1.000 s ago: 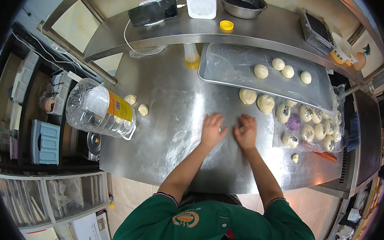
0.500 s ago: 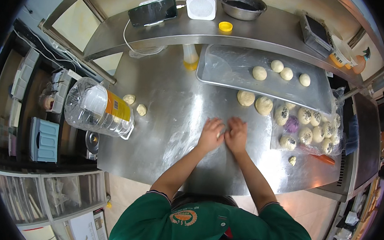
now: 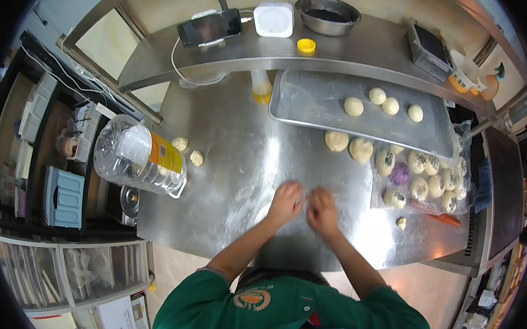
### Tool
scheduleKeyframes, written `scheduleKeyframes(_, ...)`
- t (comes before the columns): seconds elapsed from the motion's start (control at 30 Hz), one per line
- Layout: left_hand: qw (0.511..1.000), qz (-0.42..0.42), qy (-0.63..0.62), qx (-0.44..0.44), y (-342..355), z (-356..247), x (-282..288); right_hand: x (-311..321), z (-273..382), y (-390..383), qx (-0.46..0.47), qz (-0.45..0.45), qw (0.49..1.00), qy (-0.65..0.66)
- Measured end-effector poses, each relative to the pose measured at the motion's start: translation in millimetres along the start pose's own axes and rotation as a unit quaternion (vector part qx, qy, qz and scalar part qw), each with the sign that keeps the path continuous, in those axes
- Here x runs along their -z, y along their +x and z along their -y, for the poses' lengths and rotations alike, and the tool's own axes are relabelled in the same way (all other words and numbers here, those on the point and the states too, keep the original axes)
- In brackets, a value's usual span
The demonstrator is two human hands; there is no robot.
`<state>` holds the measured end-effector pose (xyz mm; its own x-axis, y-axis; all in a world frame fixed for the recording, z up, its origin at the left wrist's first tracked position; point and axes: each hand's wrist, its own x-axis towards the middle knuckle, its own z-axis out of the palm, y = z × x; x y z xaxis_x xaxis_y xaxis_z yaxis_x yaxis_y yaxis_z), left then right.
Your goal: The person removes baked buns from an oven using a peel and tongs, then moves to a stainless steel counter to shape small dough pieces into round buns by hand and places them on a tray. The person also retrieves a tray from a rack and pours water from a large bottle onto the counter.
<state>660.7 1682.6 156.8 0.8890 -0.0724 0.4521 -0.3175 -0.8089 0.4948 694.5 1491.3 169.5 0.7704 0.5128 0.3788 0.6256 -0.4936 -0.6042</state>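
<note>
My left hand (image 3: 286,203) and my right hand (image 3: 321,210) are side by side, low over the floured steel table (image 3: 228,156), near its front middle. The fingers of both are curled in, and their tips come close together at the gap between them. Whatever may lie under or between them is hidden. Beyond my hands sit two larger dough balls (image 3: 336,140), just in front of a metal tray (image 3: 315,116). Several small dough balls (image 3: 353,106) rest in that tray.
On the right, black-speckled buns (image 3: 419,188) and a purple ball (image 3: 399,173) lie on plastic, by an orange-handled tool (image 3: 445,219) and a dough scrap (image 3: 401,222). Left are two dough lumps (image 3: 197,158) and a big plastic jug (image 3: 140,157). A squeeze bottle (image 3: 261,87) stands under the shelf (image 3: 258,48).
Both hands have drawn slightly nearer to me, and their fingers are more curled. The pale bit that showed between them no longer shows. The whole view has shifted a little.
</note>
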Motion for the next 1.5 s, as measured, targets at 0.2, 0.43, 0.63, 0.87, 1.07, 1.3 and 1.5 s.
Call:
scheduleKeyframes(0.2,0.993,-0.097,0.031,0.062,-19,22,33,51,-30,-5,-0.173,-0.040,0.984,-0.019)
scheduleKeyframes(0.43,1.000,-0.014,0.003,0.024,7,4,-8,-1,-9,16,0.060,-0.023,0.997,-0.048)
scheduleKeyframes(0.63,0.993,0.007,0.014,0.121,-20,26,33,55,-38,-3,-0.124,-0.035,0.990,-0.056)
scheduleKeyframes(0.87,0.999,-0.016,0.029,-0.002,25,5,-15,2,-16,27,0.008,-0.034,0.998,-0.057)
scheduleKeyframes(1.07,0.995,-0.050,0.043,0.073,-6,23,27,58,-36,-4,-0.114,-0.050,0.992,-0.036)
scheduleKeyframes(1.3,0.998,-0.007,0.068,-0.017,33,9,-14,-1,-10,34,-0.012,-0.016,0.994,-0.103)
scheduleKeyframes(1.5,0.998,-0.022,0.028,0.046,-1,25,30,53,-33,5,-0.067,-0.072,0.994,-0.053)
